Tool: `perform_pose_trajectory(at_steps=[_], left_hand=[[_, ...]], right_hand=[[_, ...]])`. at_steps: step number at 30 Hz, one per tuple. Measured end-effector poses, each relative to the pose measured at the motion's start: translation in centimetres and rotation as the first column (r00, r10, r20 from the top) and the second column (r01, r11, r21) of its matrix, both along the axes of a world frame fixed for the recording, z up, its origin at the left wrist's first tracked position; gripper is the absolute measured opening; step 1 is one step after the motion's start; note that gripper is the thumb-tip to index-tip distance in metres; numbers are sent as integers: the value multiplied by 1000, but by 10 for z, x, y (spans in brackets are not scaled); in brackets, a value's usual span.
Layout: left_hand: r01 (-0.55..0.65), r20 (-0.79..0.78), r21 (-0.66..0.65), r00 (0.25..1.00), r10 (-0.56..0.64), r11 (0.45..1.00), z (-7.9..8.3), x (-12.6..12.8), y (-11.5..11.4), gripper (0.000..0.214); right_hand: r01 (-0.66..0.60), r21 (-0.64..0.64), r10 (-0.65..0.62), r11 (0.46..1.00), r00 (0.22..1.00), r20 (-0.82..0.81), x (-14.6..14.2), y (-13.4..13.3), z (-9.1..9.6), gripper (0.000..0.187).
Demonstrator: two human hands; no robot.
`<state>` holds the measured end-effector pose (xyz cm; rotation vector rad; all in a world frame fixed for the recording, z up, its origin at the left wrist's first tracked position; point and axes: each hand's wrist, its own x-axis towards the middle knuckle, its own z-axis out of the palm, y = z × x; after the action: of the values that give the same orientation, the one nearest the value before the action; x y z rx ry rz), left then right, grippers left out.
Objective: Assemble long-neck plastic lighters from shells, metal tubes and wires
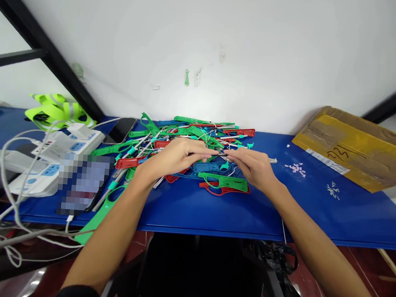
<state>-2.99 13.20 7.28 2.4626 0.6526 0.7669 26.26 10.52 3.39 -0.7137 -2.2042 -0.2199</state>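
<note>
My left hand [180, 158] and my right hand [253, 169] meet above a pile of lighter parts on the blue table [192, 216]. Between their pinched fingertips runs a thin dark rod [222, 154], and both hands grip it. A pale metal end [273, 160] sticks out past my right hand; whether it belongs to the same rod I cannot tell. Below the hands lie a green lighter casing half [227, 183] and a red casing half [220, 191]. More green, red and blue casings, metal tubes and thin wires are heaped behind and to the left.
Left stands a white power strip [45, 173] with plugs and cables, beside a phone [85, 185] and a yellow reflective strap [59, 110]. At right are small pinkish pieces [296, 169], small pale pieces [332, 191] and a cardboard box [355, 151]. A white wall rises behind the table.
</note>
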Motion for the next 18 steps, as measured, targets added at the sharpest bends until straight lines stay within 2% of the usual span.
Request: perform_pose_trajectory(at_steps=[4, 10, 14, 18], left_hand=[[-57, -40, -41, 998, 55, 998, 4, 6, -9, 30], [-122, -43, -75, 992, 119, 990, 1, 10, -39, 22], [-152, -5, -11, 988, 152, 988, -7, 7, -47, 16], [-168, 24, 66, 986, 167, 984, -13, 6, -46, 15]], right_hand=[[-66, -111, 58, 992, 996, -73, -4, -7, 5, 25], [-166, -240, 125, 956, 976, -178, -23, -19, 3, 19], [-144, -300, 68, 943, 966, -249, -28, -22, 2, 11], [-152, -329, 70, 932, 966, -249, -27, -22, 4, 12]])
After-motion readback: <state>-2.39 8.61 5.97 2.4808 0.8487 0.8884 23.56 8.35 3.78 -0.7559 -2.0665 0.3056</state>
